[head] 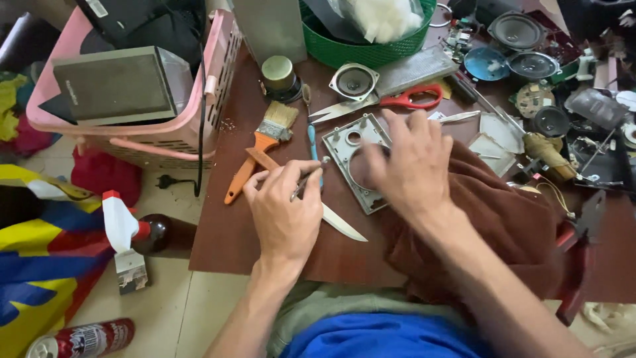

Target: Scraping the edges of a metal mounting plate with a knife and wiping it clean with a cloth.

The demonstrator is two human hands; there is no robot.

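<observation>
Left hand was closed around a thin metal tool above a knife; right hand was spread over a grey plastic frame.

Even soft daylight, right hand motion-blurred

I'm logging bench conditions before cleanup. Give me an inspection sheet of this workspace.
Surface: brown table, crowded.
Job's things: grey plastic frame under right hand; left hand holds a thin metal tool; knife beside it.
Clutter: paintbrush, red scissors, loose speakers, brown cloth.
Grippers: bare hands, both on the work.
Cables: black plug lead hanging off the pink basket.
Surroundings: can on the floor.
</observation>
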